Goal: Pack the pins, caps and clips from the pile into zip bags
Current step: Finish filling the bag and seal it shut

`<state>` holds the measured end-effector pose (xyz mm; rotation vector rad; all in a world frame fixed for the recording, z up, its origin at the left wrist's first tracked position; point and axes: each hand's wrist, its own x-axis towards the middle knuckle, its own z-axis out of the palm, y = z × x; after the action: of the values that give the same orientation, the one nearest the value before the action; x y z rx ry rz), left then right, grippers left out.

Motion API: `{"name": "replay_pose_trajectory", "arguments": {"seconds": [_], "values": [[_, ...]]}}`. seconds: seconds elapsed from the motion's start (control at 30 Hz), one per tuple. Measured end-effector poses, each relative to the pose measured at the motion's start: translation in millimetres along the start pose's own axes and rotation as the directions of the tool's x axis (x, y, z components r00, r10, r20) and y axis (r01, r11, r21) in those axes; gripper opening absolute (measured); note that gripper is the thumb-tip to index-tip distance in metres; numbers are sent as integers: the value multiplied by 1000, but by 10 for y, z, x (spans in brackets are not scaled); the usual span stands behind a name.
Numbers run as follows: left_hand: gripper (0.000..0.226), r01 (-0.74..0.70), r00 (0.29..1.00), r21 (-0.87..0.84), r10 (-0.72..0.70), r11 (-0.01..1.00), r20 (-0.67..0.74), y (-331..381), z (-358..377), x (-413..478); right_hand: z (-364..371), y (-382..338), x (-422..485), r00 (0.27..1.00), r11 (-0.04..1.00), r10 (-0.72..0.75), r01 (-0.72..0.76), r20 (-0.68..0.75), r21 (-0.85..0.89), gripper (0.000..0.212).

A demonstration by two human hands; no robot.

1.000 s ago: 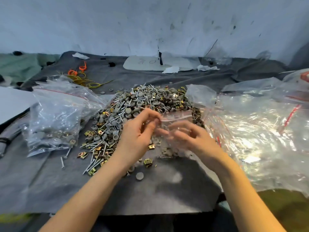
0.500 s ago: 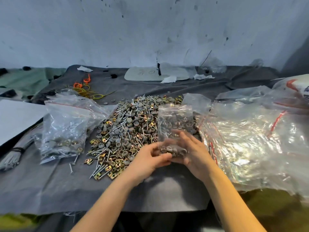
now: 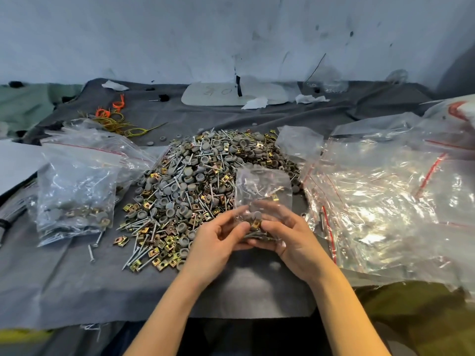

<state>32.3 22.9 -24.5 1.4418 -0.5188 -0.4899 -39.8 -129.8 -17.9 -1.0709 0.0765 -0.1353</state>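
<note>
Both hands grip one small zip bag (image 3: 264,186) by its loaded bottom: left hand (image 3: 218,242) curled round the near-left corner, right hand (image 3: 293,242) cupping it from the right. The bag stands upright just in front of the pile (image 3: 205,181), with pins, a grey cap and a brass clip visible inside. Can't tell if the zip is sealed. Progress looks early: a few filled bags (image 3: 74,196) sit left on the grey cloth (image 3: 77,278), the pile is large, and a heap of empty bags (image 3: 385,201) waits right. Versus a second ago, the bag is up off the pile edge and vertical, and the hands have dropped from its mouth to its base.
</note>
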Motion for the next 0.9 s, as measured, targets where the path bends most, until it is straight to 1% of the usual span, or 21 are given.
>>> {"name": "replay_pose_trajectory", "arguments": {"seconds": [0.07,0.17,0.3,0.4,0.53,0.7,0.77,0.83,0.9], "values": [[27,-15,1000,47,15,999,-9,-9,0,-1,7,13,8,1000,1000,0,1,-20,22,30],[30,-21,1000,113,23,993,-19,1,4,-19,-7,20,2,998,997,26,-22,-52,75,25],[39,-41,997,173,52,984,-59,34,11,-38,-7,-14,-9,998,997,58,-57,-39,43,34],[50,-37,998,181,46,983,-51,63,20,-61,14,-41,-12,998,997,64,-63,-20,47,39],[56,-65,997,201,72,977,-24,80,7,-59,43,-65,-24,999,997,48,-48,8,66,37],[53,-107,994,153,109,982,-7,55,1,-56,21,-74,-28,993,997,23,-31,117,70,36],[64,-116,993,171,118,978,2,50,7,-56,20,-68,-16,989,998,39,-46,143,48,37],[75,-116,993,188,114,975,21,39,6,-53,15,-48,-2,988,997,59,-64,140,36,38],[74,-123,992,213,120,969,29,13,-2,-46,1,-25,8,988,997,71,-75,134,27,40]]}}
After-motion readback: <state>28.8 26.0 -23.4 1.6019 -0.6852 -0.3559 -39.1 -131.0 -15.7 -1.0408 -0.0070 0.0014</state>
